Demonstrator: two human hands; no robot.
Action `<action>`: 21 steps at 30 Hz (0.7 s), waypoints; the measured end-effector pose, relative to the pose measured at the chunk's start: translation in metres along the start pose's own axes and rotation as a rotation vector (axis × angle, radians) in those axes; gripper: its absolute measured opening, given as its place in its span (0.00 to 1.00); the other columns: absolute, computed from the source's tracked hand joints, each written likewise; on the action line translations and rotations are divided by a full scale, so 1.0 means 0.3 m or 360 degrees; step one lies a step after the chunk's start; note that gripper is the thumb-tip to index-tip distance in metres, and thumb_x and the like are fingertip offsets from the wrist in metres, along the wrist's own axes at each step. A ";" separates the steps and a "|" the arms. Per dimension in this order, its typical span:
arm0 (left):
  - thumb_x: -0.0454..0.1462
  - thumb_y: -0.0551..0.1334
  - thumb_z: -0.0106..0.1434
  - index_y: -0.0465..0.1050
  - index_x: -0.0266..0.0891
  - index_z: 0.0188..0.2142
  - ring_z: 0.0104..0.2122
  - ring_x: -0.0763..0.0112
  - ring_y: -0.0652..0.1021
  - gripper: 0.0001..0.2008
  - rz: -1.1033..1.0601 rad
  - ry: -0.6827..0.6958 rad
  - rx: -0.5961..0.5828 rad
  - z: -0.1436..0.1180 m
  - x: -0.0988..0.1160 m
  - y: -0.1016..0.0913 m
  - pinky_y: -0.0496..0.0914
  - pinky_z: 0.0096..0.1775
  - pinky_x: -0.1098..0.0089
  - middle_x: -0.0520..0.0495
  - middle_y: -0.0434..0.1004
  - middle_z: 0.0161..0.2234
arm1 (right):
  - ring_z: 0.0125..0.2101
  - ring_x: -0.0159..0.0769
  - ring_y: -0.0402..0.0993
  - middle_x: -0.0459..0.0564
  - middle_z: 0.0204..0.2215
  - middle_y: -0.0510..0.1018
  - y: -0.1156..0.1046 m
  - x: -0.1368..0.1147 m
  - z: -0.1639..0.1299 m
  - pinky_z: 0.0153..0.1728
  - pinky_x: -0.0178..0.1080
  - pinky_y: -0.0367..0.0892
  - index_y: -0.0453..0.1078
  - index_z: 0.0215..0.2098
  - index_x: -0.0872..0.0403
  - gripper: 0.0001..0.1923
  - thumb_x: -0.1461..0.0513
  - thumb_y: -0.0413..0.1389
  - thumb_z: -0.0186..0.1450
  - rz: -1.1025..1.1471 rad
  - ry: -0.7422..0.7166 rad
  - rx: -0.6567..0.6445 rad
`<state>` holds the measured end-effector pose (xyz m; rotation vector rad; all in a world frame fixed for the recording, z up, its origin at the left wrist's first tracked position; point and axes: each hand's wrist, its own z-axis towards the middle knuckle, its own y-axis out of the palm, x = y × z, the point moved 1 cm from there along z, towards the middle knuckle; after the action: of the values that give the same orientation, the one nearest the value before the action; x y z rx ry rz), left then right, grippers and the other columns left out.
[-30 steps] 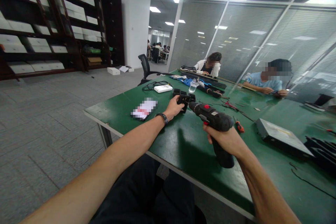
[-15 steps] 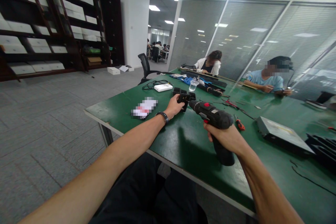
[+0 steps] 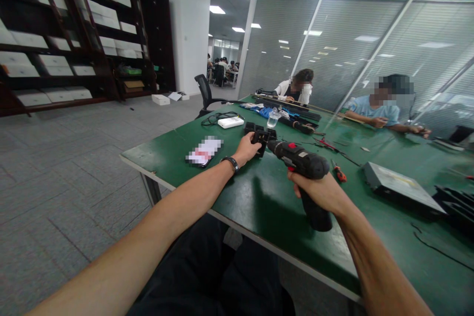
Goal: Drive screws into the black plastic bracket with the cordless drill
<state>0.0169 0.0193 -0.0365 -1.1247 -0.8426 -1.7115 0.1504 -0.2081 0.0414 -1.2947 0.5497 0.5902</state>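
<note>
My right hand (image 3: 311,185) is wrapped round the grip of a black cordless drill (image 3: 305,159) with red buttons. The drill points left, its chuck close against a small black boxy part (image 3: 262,141) on the table. With fingers closed on that part, my left hand (image 3: 247,150) holds it from the left side. Whether the drill's bit touches the part is too small to tell. Behind it sit more black pieces (image 3: 249,127), partly hidden. A phone (image 3: 204,151) lies left of my left hand.
On the green table (image 3: 177,158) are a white box-like device (image 3: 230,122) with a cable, a plastic cup (image 3: 273,119), a red-handled screwdriver (image 3: 338,172) and a flat metal-topped unit (image 3: 403,190). Two people (image 3: 296,90) sit across the table. An office chair (image 3: 205,91) stands beyond the far-left edge.
My hands, the drill and the black part stay almost where they were. Across the table, the person in light blue has stretched an arm further right.
</note>
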 end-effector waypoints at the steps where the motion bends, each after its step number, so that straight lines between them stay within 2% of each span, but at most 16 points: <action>1: 0.25 0.64 0.58 0.75 0.34 0.51 0.51 0.60 0.81 0.20 0.0015 0.0015 0.0002 0.002 0.000 0.000 0.76 0.54 0.63 0.38 0.83 0.53 | 0.21 0.28 0.71 0.38 0.21 0.72 -0.002 0.005 0.001 0.26 0.34 0.70 0.72 0.31 0.56 0.18 0.53 0.62 0.75 0.0013 0.0013 -0.0004; 13: 0.24 0.64 0.58 0.75 0.32 0.51 0.53 0.60 0.81 0.20 0.0033 0.0053 -0.0022 -0.001 0.005 0.000 0.73 0.58 0.63 0.36 0.82 0.54 | 0.22 0.31 0.71 0.40 0.21 0.73 -0.020 0.027 0.006 0.28 0.36 0.69 0.72 0.30 0.54 0.19 0.51 0.60 0.74 0.0065 0.0112 -0.0029; 16: 0.25 0.64 0.57 0.75 0.33 0.51 0.52 0.60 0.81 0.21 0.0043 0.0044 0.0001 0.002 -0.005 0.001 0.73 0.58 0.62 0.37 0.83 0.53 | 0.21 0.34 0.71 0.45 0.20 0.75 -0.022 0.036 0.004 0.28 0.40 0.67 0.72 0.24 0.52 0.20 0.52 0.60 0.71 0.0042 0.0099 -0.0015; 19: 0.26 0.66 0.57 0.76 0.35 0.51 0.50 0.61 0.82 0.21 0.0073 0.0015 0.0016 0.010 -0.024 0.003 0.73 0.57 0.62 0.38 0.83 0.52 | 0.19 0.37 0.68 0.51 0.18 0.75 -0.026 0.044 0.001 0.23 0.44 0.63 0.71 0.19 0.49 0.22 0.50 0.60 0.68 0.0012 0.0084 0.0025; 21: 0.26 0.66 0.57 0.76 0.36 0.52 0.50 0.61 0.82 0.22 0.0114 0.0015 0.0021 0.020 -0.039 0.002 0.74 0.57 0.63 0.39 0.84 0.52 | 0.19 0.39 0.69 0.55 0.19 0.76 -0.028 0.059 0.006 0.23 0.47 0.62 0.72 0.20 0.48 0.22 0.47 0.60 0.68 0.0000 0.0065 0.0034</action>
<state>0.0216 0.0278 -0.0453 -1.1240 -0.7977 -1.6489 0.1691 -0.2061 0.0358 -1.2886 0.5885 0.5575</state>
